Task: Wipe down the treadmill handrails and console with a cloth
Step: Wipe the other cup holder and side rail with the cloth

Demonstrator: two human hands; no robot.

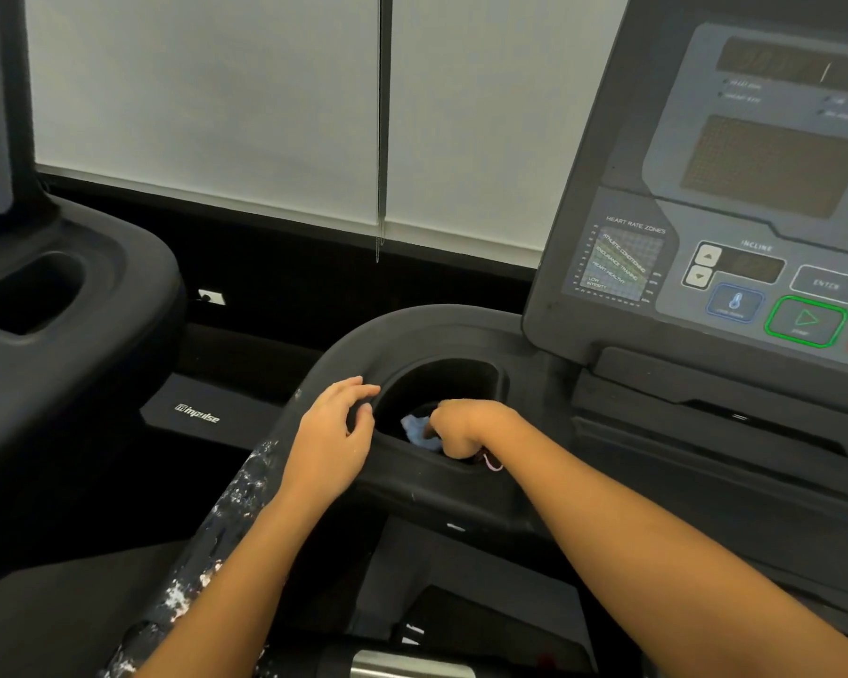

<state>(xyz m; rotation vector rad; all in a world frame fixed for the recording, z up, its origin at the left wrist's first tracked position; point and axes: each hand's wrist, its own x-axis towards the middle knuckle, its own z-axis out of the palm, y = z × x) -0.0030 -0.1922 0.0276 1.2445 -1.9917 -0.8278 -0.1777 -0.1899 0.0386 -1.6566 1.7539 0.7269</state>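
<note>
My right hand [466,425] reaches down into the black cup holder [461,379] at the left of the treadmill console and grips a light blue cloth [418,430], which is mostly hidden inside the recess. My left hand [334,433] rests on the rim of the cup holder where the left handrail [236,511] meets it, fingers loosely curved and holding nothing. The handrail is black with white flecks and worn patches. The console panel [735,198] with its displays and a green start button [806,321] rises at the upper right.
A second treadmill's black console tray [60,296] stands at the left. White roller blinds [246,100] with a hanging cord [380,188] cover the window ahead. A metal cylinder [412,665] shows at the bottom edge.
</note>
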